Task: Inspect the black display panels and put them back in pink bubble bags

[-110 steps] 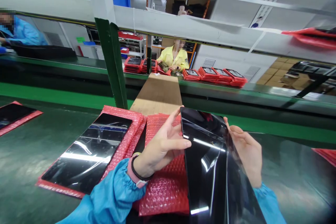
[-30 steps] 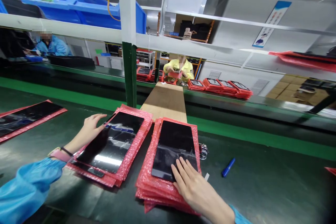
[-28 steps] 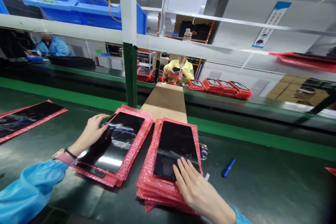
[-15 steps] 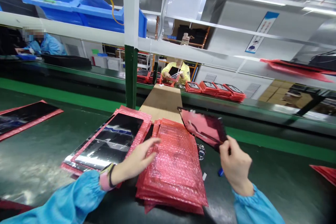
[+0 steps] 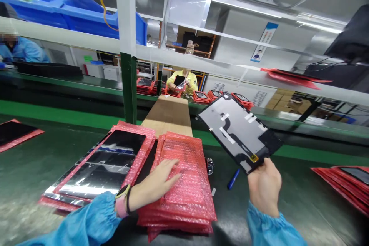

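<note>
My right hand [image 5: 264,184] grips a display panel [image 5: 235,128] by its lower corner and holds it tilted above the bench. The panel's grey back faces me, with black flex cables and white tape strips on it. My left hand [image 5: 160,180], fingers stretched out, lies over a stack of pink bubble-wrap sleeves [image 5: 187,184]. Left of that stack, a glossy black screen [image 5: 106,165] lies face up on pink bubble wrap. A blue pen [image 5: 233,179] and a binder clip [image 5: 210,165] lie on the bench right of the sleeves.
The green bench [image 5: 291,203] carries more panels on red wrap [image 5: 346,186] at right and another [image 5: 17,134] at far left. A brown board [image 5: 170,115] bridges to the opposite bench, where a person in yellow [image 5: 184,80] works. A post [image 5: 128,84] and shelf beam stand ahead.
My right hand has turned the panel over, so its grey back now shows instead of a pinkish reflective face. My left hand stays over the sleeves. The view has swung right.
</note>
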Tool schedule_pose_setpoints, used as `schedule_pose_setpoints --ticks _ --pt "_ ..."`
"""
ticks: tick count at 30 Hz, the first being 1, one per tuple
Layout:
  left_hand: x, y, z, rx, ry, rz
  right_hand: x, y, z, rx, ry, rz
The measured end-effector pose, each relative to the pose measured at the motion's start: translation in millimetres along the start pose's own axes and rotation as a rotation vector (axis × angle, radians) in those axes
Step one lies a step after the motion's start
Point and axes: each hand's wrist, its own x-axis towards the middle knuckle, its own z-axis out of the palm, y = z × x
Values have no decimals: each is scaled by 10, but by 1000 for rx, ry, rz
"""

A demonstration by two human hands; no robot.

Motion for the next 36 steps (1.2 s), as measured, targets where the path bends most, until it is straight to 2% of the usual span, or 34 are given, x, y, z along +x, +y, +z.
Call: schedule_pose_setpoints --ticks 3,5,7,9,12,14,16,18,21,23,26,28,30,32,34,36 --pt "176 166 106 -591 93 -84 -298 24 122 88 -53 104" --pt "320 323 161 -967 199 -81 -522 49 216 130 -88 169" --pt "460 471 181 -1186 371 -18 -745 71 302 161 -121 224" --pt "576 568 156 -1253 546 55 -944 90 356 185 -153 268" --pt "688 595 40 -1244 713 108 -1120 128 336 210 -309 373" --pt "721 568 -65 -1225 751 113 -1119 158 266 176 -479 429" --pt "726 545 -166 -1186 762 109 -1034 176 186 77 -586 383" --pt "708 548 -244 -1132 775 115 -911 162 129 -44 -574 232" --pt "650 593 -299 -1054 785 146 -765 71 111 -142 -462 50" --pt "602 618 -296 -893 823 196 -730 -16 139 -141 -461 45" --pt "528 600 -257 -392 909 305 -739 -145 243 -29 -651 179" --pt "487 556 -232 -85 827 425 -744 -216 355 119 -774 356" --pt "455 517 -226 72 626 612 -729 -272 480 262 -814 546" --pt "428 511 -247 150 423 774 -700 -306 588 337 -806 668" --pt "398 551 -288 252 262 840 -675 -319 656 340 -774 682" --pt "358 625 -337 386 166 842 -667 -311 689 287 -678 580"
